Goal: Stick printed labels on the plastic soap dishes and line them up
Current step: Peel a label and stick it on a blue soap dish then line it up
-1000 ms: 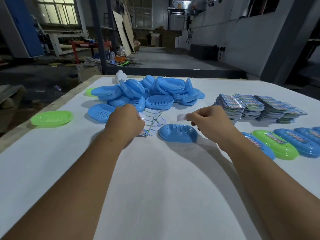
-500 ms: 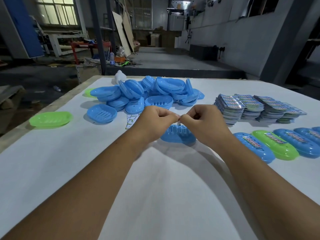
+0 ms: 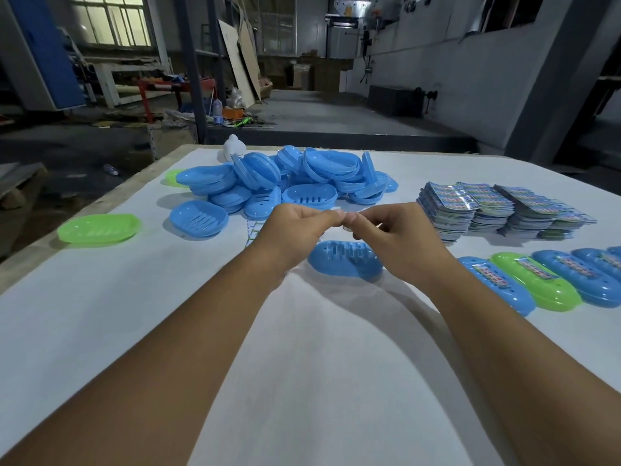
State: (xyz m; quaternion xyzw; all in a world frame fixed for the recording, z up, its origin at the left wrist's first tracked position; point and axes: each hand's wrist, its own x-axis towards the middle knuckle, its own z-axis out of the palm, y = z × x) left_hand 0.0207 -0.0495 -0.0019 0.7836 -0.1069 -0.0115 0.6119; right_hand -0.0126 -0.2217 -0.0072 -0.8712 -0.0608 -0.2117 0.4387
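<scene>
Meeting at the centre of the frame, the left hand point(image 3: 295, 230) and the right hand point(image 3: 396, 237) are coming together fingertip to fingertip, fingers curled and pinching at something small between them; it is too tiny and hidden to say for sure that it is a label. Just below the hands, an upturned blue soap dish point(image 3: 346, 262) is lying on the white table point(image 3: 100, 314), its slotted bottom facing up. A sheet of small labels point(image 3: 253, 230) is peeking out beside the left wrist, flat on the table.

Behind the hands, toward the upper middle of the frame, a pile of blue soap dishes point(image 3: 285, 183) is sitting in a loose heap, with one single blue dish point(image 3: 199, 218) lying apart at its left edge. A green soap dish point(image 3: 99, 228) is resting near the table's left edge, and another green one point(image 3: 174, 178) is showing behind the pile. At the right, stacks of printed labels point(image 3: 500, 210) are standing side by side. Below them, at the right edge of the frame, a row of labelled dishes point(image 3: 551, 280) is lying lined up, blue and green ones touching side to side.
</scene>
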